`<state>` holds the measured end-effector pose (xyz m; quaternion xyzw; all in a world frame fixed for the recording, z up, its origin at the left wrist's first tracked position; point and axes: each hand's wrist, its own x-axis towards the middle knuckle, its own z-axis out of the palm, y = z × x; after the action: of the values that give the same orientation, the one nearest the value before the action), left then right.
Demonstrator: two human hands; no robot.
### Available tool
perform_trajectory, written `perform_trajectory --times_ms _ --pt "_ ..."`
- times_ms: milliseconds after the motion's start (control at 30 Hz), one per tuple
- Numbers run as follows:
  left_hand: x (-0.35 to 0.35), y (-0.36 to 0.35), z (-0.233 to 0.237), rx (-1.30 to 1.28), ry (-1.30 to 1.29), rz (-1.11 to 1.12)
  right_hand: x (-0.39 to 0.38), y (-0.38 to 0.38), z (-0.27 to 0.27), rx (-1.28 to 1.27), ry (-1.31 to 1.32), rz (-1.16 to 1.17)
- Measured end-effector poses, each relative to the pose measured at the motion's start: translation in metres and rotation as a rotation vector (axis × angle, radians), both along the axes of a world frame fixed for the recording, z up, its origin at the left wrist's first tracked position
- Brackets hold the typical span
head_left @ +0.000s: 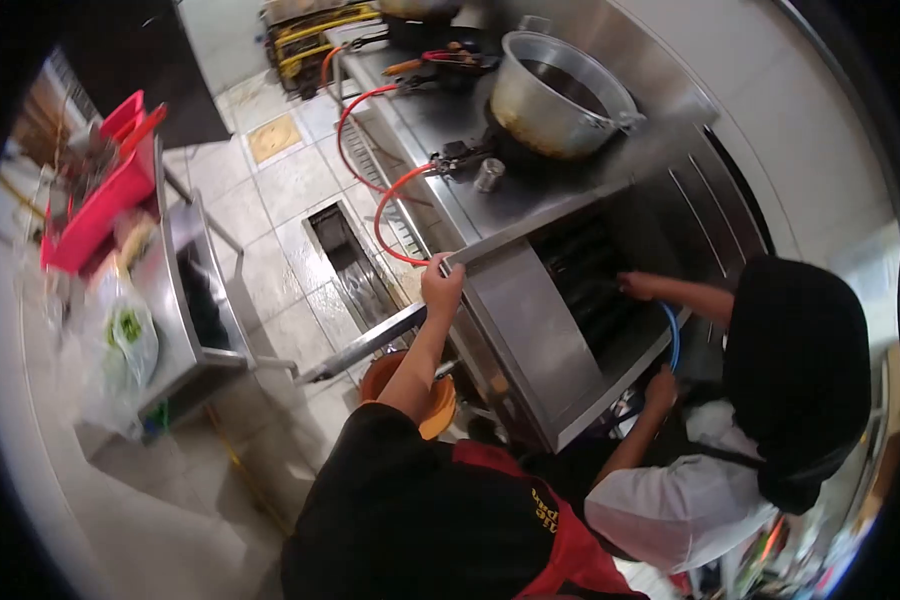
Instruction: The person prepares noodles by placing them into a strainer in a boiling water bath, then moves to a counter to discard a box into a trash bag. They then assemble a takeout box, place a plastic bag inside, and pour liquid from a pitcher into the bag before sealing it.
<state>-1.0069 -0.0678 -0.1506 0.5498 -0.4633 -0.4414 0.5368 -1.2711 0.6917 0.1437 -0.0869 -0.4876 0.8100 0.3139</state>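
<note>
- Left grip [442, 285] is closed around the near corner of the metal frame [530, 229], with the fingers curled over its edge; the state of the right grip cannot be told
- The metal frame is set at the end of the steel worktop [410, 100], and a smooth metal panel [530, 325] and a dark opening [585, 290] are enclosed by it, side by side
- Dark ridged shapes are seen inside the opening, too dim to be made out
- One hand of a co-worker [642, 285] is held over the opening, while the other hand of that person [660, 387] is kept lower down, near a blue tube [675, 340]
- A large metal pot [555, 95], stained on the outside and partly filled with dark liquid, is carried upright by the worktop, with a small metal container [489, 175] placed near it
- Red hoses [350, 125] are looped beside the worktop edge, and a dark pan [460, 65] is placed farther along
- An orange bucket [435, 408] is partly hidden beneath the left forearm, and a long metal bar [365, 345] is seen close by
- A floor drain [332, 235] is set among the tiles
- A pink bin [105, 215] and a clear plastic bag [130, 340] with green contents are held by a side table [175, 345], well apart from the frame
</note>
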Motion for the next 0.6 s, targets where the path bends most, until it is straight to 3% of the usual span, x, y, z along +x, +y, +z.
perform_trajectory --times_ms 167,267,367,400,467,533,567,600 --pt "-0.003 0.004 -0.001 0.000 0.030 0.021 -0.049 -0.004 0.015 0.020 0.039 0.019" --pt "-0.004 -0.011 -0.029 0.074 -0.097 -0.048 -0.075 0.026 0.033 0.025 0.076 0.017" --pt "-0.009 -0.032 -0.068 -0.013 0.014 -0.004 -0.101 0.073 0.049 -0.014 0.131 0.013" --pt "-0.005 -0.036 -0.056 0.026 -0.161 0.028 -0.109 0.091 0.054 -0.033 0.142 0.017" --pt "-0.002 -0.020 -0.035 0.106 -0.142 0.015 -0.127 0.124 0.056 -0.075 0.165 0.015" --pt "-0.003 -0.026 -0.043 0.076 -0.257 0.088 -0.160 0.148 0.051 -0.137 0.196 0.045" --pt "0.004 -0.027 -0.034 0.167 -0.347 -0.011 -0.175 0.153 0.047 -0.172 0.219 0.058" --pt "0.002 -0.013 -0.024 0.141 -0.391 0.079 -0.184 0.149 0.040 -0.217 0.238 0.083"
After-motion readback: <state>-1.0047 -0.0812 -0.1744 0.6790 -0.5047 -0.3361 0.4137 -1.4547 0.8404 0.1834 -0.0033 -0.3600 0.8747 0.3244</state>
